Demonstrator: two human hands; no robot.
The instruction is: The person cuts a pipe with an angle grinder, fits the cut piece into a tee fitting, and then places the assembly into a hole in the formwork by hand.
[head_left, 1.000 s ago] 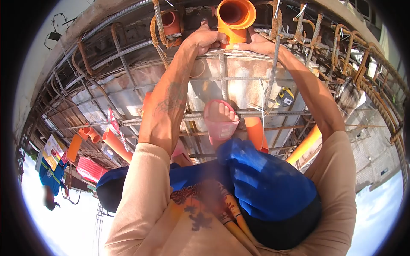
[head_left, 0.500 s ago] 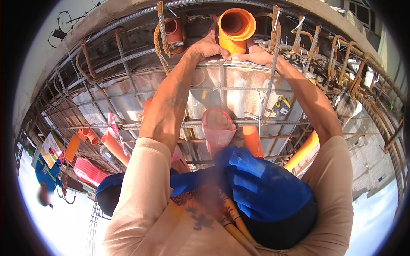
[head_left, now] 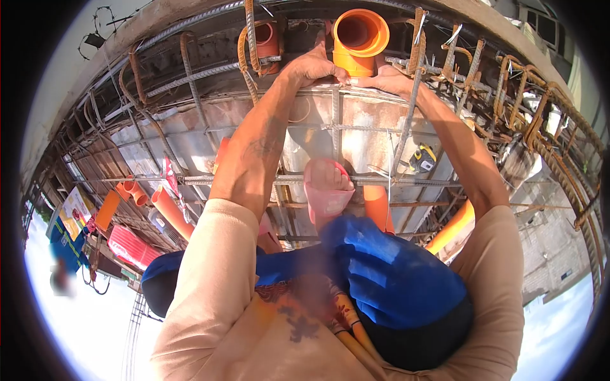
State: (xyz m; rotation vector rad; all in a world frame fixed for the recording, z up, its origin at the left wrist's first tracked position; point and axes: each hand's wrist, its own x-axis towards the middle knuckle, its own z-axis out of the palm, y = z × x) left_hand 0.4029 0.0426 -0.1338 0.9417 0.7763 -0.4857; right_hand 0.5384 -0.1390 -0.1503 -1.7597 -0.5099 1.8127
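An orange PVC pipe fitting (head_left: 354, 62) with an open round mouth stands at the top middle, between the steel bars. My left hand (head_left: 318, 68) wraps its left side low down, with the thumb across the front. From the right, my right hand (head_left: 387, 81) closes round the same base, its thumb almost meeting the left one. The fingers of both hands are partly hidden behind the fitting. Just left of it, a duller orange pipe end (head_left: 267, 39) sits behind a bent rusty bar.
Rebar (head_left: 400, 127) crosses above metal sheeting (head_left: 362, 149). A yellow and black tape measure (head_left: 421, 159) lies right of my pink-shod foot (head_left: 327, 187). Orange pipes (head_left: 171, 213) and a red crate-like object (head_left: 132, 246) are at left. A person (head_left: 67, 247) appears at far left.
The view has shifted slightly, so the fitting and bars appear a little to the right. Both hands stay round the fitting's base, the right fingers drawn slightly lower.
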